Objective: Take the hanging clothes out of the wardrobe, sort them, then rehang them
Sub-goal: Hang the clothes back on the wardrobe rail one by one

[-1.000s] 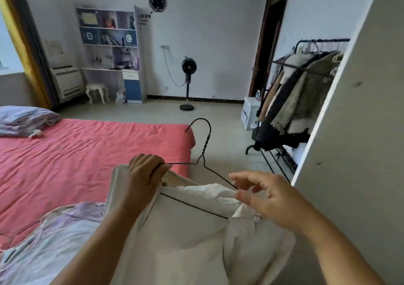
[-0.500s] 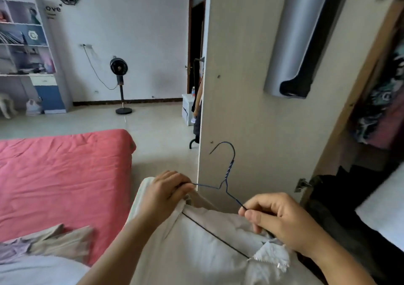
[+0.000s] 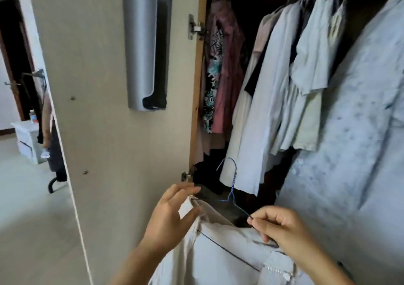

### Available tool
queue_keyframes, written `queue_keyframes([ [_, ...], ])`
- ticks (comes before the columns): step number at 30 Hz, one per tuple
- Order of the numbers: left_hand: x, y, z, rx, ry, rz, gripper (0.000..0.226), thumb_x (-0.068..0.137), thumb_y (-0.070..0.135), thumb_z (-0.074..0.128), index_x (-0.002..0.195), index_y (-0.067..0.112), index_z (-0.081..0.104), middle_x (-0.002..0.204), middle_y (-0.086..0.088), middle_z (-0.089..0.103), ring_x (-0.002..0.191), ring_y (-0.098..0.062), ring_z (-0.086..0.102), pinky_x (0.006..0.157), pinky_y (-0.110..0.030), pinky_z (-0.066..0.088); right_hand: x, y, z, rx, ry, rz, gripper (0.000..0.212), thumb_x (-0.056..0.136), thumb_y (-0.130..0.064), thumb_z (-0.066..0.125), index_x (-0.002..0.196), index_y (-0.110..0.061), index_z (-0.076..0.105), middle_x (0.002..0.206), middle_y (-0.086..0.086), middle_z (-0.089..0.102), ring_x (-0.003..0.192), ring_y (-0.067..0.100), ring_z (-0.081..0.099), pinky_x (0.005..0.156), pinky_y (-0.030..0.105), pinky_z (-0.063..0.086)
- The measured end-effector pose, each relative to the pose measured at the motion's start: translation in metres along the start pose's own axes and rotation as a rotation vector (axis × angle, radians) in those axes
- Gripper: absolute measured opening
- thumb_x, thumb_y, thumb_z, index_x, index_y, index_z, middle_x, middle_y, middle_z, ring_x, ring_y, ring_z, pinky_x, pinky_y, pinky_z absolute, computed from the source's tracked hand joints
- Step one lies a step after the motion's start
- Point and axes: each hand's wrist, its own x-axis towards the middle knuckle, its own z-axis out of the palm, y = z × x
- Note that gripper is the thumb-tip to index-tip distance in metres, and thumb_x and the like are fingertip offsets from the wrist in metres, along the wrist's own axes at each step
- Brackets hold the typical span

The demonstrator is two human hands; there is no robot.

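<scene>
A cream garment (image 3: 218, 258) with dark piping lies on a blue wire hanger (image 3: 232, 184), held low in front of the open wardrobe. My left hand (image 3: 172, 217) pinches the garment's left shoulder edge and a white tag between thumb and fingers. The hanger's right arm is pinched by my right hand (image 3: 282, 230), just above the collar. The hook points up, well below the hanging clothes. Pale shirts (image 3: 273, 88) and pink and patterned tops (image 3: 227, 77) hang inside; the rail itself is out of view.
The open wardrobe door (image 3: 98, 131) stands at left with a grey holder (image 3: 142, 44) fixed on it. A large pale blue garment (image 3: 349, 153) fills the right. Past the door are a white cabinet (image 3: 26, 138) and a dark clothes rack (image 3: 48, 121).
The view has swung right from the red bed to the open wardrobe. The garment on its hanger came along. My right hand closed onto the hanger wire; my left hand's fingers have loosened.
</scene>
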Motion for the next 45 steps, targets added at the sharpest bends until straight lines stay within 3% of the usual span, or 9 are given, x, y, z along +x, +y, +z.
queue_keyframes([
  [6,0.008,0.022,0.005,-0.111,-0.115,-0.011,0.027,0.073,0.06,0.048,0.095,0.049,0.061,0.115,0.032,0.051,0.097,0.005,0.057,0.079,-0.009,0.043,0.002,-0.017,0.008,0.106,0.306,0.016,0.014,0.085,-0.002,0.064,0.072,-0.003,0.068,0.045,0.002,0.05,0.042,0.006,0.042,0.045,0.011,0.035],
  [10,0.016,0.027,-0.004,-0.104,-0.148,0.042,0.042,0.075,0.062,0.046,0.1,0.036,0.068,0.107,0.03,0.054,0.079,-0.001,0.06,0.068,-0.02,0.049,0.033,-0.041,0.025,0.239,0.395,0.039,0.013,0.086,-0.004,0.064,0.073,-0.005,0.066,0.047,0.001,0.052,0.035,0.003,0.037,0.038,0.011,0.031],
  [19,0.053,0.043,-0.048,-0.02,-0.176,0.056,0.055,0.074,0.075,0.044,0.103,0.033,0.065,0.086,0.021,0.057,0.077,-0.001,0.059,0.071,-0.03,0.051,0.092,-0.085,0.057,0.377,0.261,0.044,0.006,0.084,-0.003,0.065,0.079,-0.005,0.065,0.067,0.008,0.067,0.039,0.007,0.041,0.043,0.018,0.035],
  [25,0.082,0.048,-0.062,0.192,-0.259,-0.042,0.066,0.069,0.066,0.063,0.125,0.033,0.055,0.116,0.016,0.057,0.101,-0.004,0.056,0.087,-0.029,0.048,0.131,-0.094,0.068,0.356,0.255,0.005,0.012,0.075,-0.007,0.075,0.075,-0.008,0.063,0.058,0.001,0.056,0.046,0.007,0.041,0.048,0.016,0.036],
  [31,0.121,0.041,-0.06,0.439,-0.169,-0.215,0.022,0.085,0.032,0.054,0.106,0.026,0.059,0.103,0.004,0.064,0.097,-0.021,0.06,0.078,-0.03,0.049,0.183,-0.101,0.067,0.309,0.228,-0.149,0.022,0.073,-0.013,0.078,0.073,-0.006,0.057,0.055,-0.001,0.05,0.046,0.003,0.045,0.048,0.012,0.037],
  [39,0.185,0.035,-0.036,0.604,0.18,-0.214,0.024,0.097,0.03,0.04,0.116,0.033,0.055,0.107,0.008,0.062,0.096,-0.017,0.06,0.077,-0.028,0.046,0.273,-0.114,0.014,0.273,0.21,-0.268,0.029,0.089,-0.034,0.062,0.071,-0.011,0.062,0.055,-0.002,0.057,0.048,0.009,0.047,0.049,0.021,0.038],
  [41,0.205,0.034,-0.031,0.618,0.216,-0.198,0.021,0.097,0.03,0.042,0.11,0.032,0.058,0.098,0.01,0.062,0.084,-0.01,0.057,0.068,-0.022,0.042,0.309,-0.121,-0.01,0.331,0.285,-0.29,0.03,0.092,-0.04,0.055,0.075,-0.017,0.062,0.064,-0.002,0.061,0.058,0.012,0.053,0.058,0.029,0.043],
  [43,0.225,0.035,-0.027,0.632,0.244,-0.191,0.017,0.096,0.03,0.044,0.103,0.032,0.06,0.09,0.014,0.06,0.072,-0.001,0.05,0.059,-0.013,0.034,0.344,-0.126,-0.033,0.349,0.268,-0.335,0.034,0.095,-0.048,0.045,0.102,-0.02,0.063,0.098,-0.001,0.066,0.091,0.017,0.061,0.086,0.038,0.047],
  [45,0.241,0.038,-0.021,0.644,0.272,-0.191,0.013,0.095,0.03,0.048,0.096,0.035,0.06,0.084,0.016,0.057,0.065,0.004,0.045,0.055,-0.01,0.031,0.373,-0.127,-0.062,0.283,0.212,-0.375,0.053,0.097,-0.051,0.032,0.14,-0.022,0.039,0.142,-0.002,0.044,0.13,0.016,0.041,0.109,0.031,0.027],
])
